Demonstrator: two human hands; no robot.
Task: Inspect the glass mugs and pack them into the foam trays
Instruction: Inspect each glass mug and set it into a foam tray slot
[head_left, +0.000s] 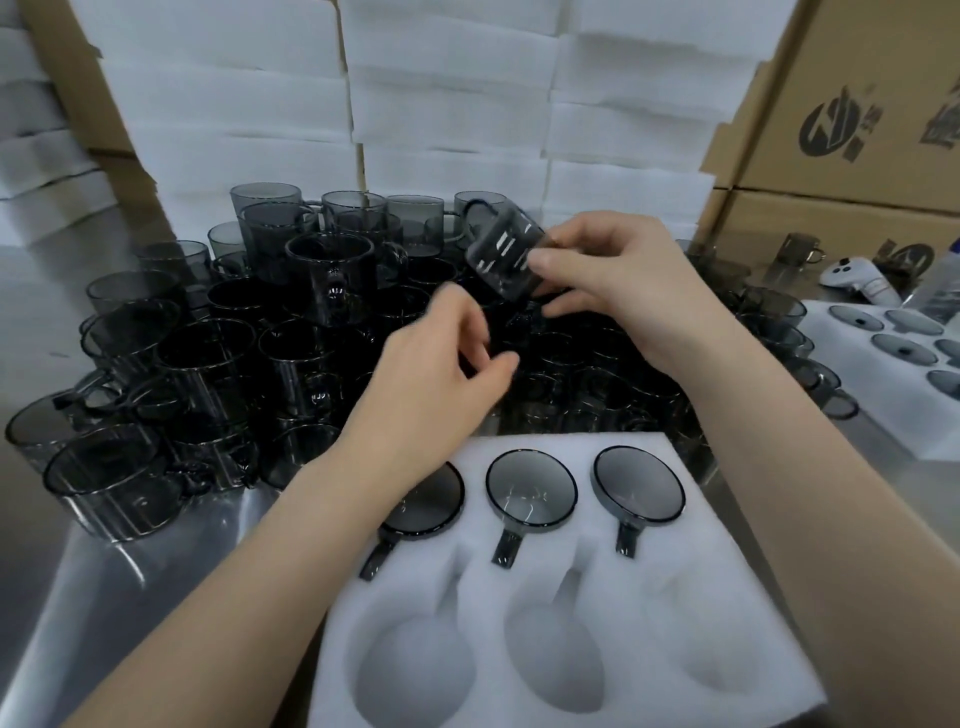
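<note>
Mug (506, 257), motion-blurred, in right hand (618, 291)

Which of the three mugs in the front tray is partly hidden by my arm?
The leftmost mug: the left forearm crosses over its rim, while the middle mug and right mug show their full rims.

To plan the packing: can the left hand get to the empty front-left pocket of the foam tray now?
Probably yes. The left hand seems to hold nothing, and the front-left pocket lies empty and uncovered beside its forearm. Only the right hand is busy, gripping a mug.
</note>
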